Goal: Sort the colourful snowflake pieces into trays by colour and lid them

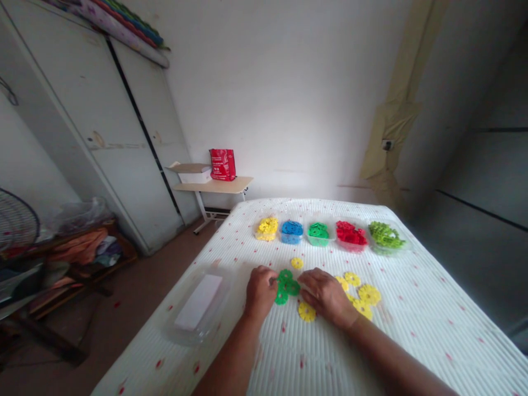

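A cluster of joined green snowflake discs (pixel 284 286) is between my hands, low over the table. My left hand (pixel 260 290) is closed, thumb and fingers pinching the cluster's left edge. From the other side, my right hand (pixel 328 294) has its bent fingers and thumb at the right-hand green disc; the exact grip is partly hidden. Below my right fingers lies a loose yellow disc (pixel 307 312), and another yellow disc (pixel 297 263) sits just beyond the cluster. Several more yellow discs (pixel 369 295) are spread to the right of my right hand, some partly covered by it.
Along the back stand clear tubs of yellow (pixel 267 227), blue (pixel 292 231), green (pixel 319 233), red (pixel 351 235) and light green pieces (pixel 385 236). A clear plastic lid (pixel 225 297) with a white label lies left on the patterned tablecloth (pixel 289 366). Behind, a side table (pixel 231 185) holds a red bag (pixel 223 165).
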Available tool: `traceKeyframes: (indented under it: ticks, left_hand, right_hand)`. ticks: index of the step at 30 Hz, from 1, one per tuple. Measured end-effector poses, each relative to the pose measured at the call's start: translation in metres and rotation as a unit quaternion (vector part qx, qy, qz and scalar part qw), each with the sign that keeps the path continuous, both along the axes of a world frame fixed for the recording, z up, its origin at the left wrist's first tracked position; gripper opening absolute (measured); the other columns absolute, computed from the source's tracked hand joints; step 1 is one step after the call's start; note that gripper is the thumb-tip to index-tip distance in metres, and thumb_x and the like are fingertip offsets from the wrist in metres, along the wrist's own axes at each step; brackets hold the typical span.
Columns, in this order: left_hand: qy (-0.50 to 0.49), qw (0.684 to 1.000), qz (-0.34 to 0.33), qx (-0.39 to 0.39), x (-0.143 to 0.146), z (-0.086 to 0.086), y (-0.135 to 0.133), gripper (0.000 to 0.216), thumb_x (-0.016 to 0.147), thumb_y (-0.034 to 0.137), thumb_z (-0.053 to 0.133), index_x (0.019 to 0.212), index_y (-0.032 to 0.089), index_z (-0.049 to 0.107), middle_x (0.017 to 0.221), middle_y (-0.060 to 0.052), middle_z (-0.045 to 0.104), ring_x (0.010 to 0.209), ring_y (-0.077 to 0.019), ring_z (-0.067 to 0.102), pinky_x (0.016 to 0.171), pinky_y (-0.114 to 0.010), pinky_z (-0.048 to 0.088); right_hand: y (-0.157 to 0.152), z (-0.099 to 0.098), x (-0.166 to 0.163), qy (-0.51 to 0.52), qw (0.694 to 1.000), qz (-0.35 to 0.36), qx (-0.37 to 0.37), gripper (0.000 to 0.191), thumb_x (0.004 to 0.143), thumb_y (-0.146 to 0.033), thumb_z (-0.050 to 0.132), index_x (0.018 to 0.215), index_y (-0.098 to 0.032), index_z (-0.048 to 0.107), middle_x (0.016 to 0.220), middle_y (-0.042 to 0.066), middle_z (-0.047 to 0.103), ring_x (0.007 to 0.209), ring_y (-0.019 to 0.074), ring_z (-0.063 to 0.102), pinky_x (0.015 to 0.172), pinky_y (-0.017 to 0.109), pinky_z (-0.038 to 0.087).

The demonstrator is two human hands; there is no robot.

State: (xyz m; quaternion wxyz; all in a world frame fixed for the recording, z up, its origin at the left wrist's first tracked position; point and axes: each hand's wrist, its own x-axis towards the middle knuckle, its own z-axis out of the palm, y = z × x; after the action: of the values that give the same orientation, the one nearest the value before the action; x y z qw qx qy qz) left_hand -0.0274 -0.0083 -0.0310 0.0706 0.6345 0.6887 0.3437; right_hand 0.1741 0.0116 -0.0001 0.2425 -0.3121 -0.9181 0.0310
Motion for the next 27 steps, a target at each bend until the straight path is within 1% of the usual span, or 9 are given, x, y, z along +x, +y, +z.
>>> traceKeyframes:
  ticks: [2,4,8,12,16,19,22,25,27]
  left_hand:
    - [0.023,1.000,-0.009,-0.010,0.000,0.000,-0.001,0.019,0.069,0.008,0.057,0.078,0.019,0.069,0.086,-0.005,0.064,0.088,-0.0172,0.054,0.083,-0.029,0.042]
    - [0.039,0.999,-0.015,-0.017,0.000,0.001,-0.002,0.020,0.070,0.009,0.057,0.082,0.019,0.070,0.087,-0.005,0.064,0.090,-0.0180,0.054,0.084,-0.030,0.041]
    - [0.071,0.997,-0.029,-0.031,0.001,0.005,-0.004,0.032,0.073,0.008,0.052,0.098,0.021,0.068,0.093,-0.006,0.064,0.093,-0.0191,0.053,0.088,-0.031,0.039]
    - [0.104,0.993,-0.026,-0.051,0.005,0.011,-0.006,0.034,0.074,0.008,0.048,0.099,0.021,0.067,0.094,-0.008,0.063,0.094,-0.0207,0.053,0.088,-0.033,0.038]
    - [0.099,0.993,-0.021,-0.062,0.005,0.015,-0.009,0.032,0.073,0.008,0.050,0.095,0.021,0.068,0.095,-0.007,0.062,0.095,-0.0202,0.052,0.089,-0.031,0.037]
    - [0.077,0.995,-0.020,-0.061,0.002,0.016,-0.011,0.029,0.070,0.006,0.052,0.089,0.020,0.068,0.095,-0.006,0.063,0.094,-0.0194,0.052,0.088,-0.030,0.038]
    - [0.052,0.997,-0.013,-0.061,-0.001,0.015,-0.012,0.025,0.067,0.005,0.053,0.080,0.019,0.068,0.092,-0.006,0.063,0.093,-0.0190,0.052,0.085,-0.029,0.039]
    - [0.041,0.997,-0.008,-0.058,-0.002,0.015,-0.012,0.022,0.066,0.005,0.054,0.076,0.020,0.067,0.089,-0.005,0.062,0.092,-0.0190,0.052,0.085,-0.029,0.039]
    - [0.042,0.997,-0.005,-0.057,-0.002,0.015,-0.012,0.021,0.066,0.005,0.054,0.074,0.019,0.067,0.088,-0.005,0.062,0.091,-0.0192,0.052,0.084,-0.030,0.039]
  right_hand:
    - [0.000,-0.002,-0.013,-0.036,0.999,-0.010,-0.023,0.023,0.083,-0.027,0.053,0.104,-0.019,0.060,0.105,0.009,0.064,0.096,0.0202,0.056,0.083,0.032,0.044]
    - [0.002,-0.003,-0.023,-0.082,0.995,-0.031,-0.041,0.026,0.079,-0.028,0.057,0.103,-0.019,0.060,0.105,0.009,0.063,0.096,0.0216,0.055,0.082,0.032,0.043]
    - [0.005,0.000,-0.035,-0.145,0.986,-0.059,-0.057,0.018,0.081,-0.027,0.054,0.096,-0.019,0.060,0.095,0.007,0.064,0.091,0.0202,0.056,0.076,0.029,0.042]
    - [0.005,0.007,-0.037,-0.169,0.982,-0.064,-0.048,0.016,0.082,-0.025,0.051,0.092,-0.018,0.061,0.092,0.007,0.065,0.087,0.0193,0.058,0.074,0.028,0.040]
    - [0.011,0.009,-0.027,-0.152,0.985,-0.066,-0.057,0.022,0.079,-0.023,0.054,0.099,-0.019,0.062,0.097,0.007,0.066,0.090,0.0193,0.059,0.078,0.029,0.041]
    - [0.020,0.011,-0.019,-0.091,0.992,-0.070,-0.053,0.027,0.079,-0.020,0.053,0.105,-0.019,0.061,0.105,0.007,0.066,0.097,0.0197,0.058,0.083,0.031,0.042]
    - [0.026,0.013,-0.021,-0.044,0.997,-0.039,-0.046,0.030,0.078,-0.017,0.052,0.108,-0.019,0.060,0.108,0.007,0.065,0.100,0.0189,0.057,0.085,0.030,0.043]
    - [0.028,0.013,-0.033,-0.053,0.997,-0.001,-0.053,0.029,0.078,-0.017,0.053,0.106,-0.020,0.059,0.106,0.006,0.065,0.098,0.0170,0.057,0.084,0.027,0.043]
    - [0.027,0.011,-0.042,-0.092,0.994,0.000,-0.058,0.023,0.078,-0.019,0.054,0.100,-0.020,0.061,0.100,0.005,0.066,0.095,0.0169,0.057,0.081,0.025,0.043]
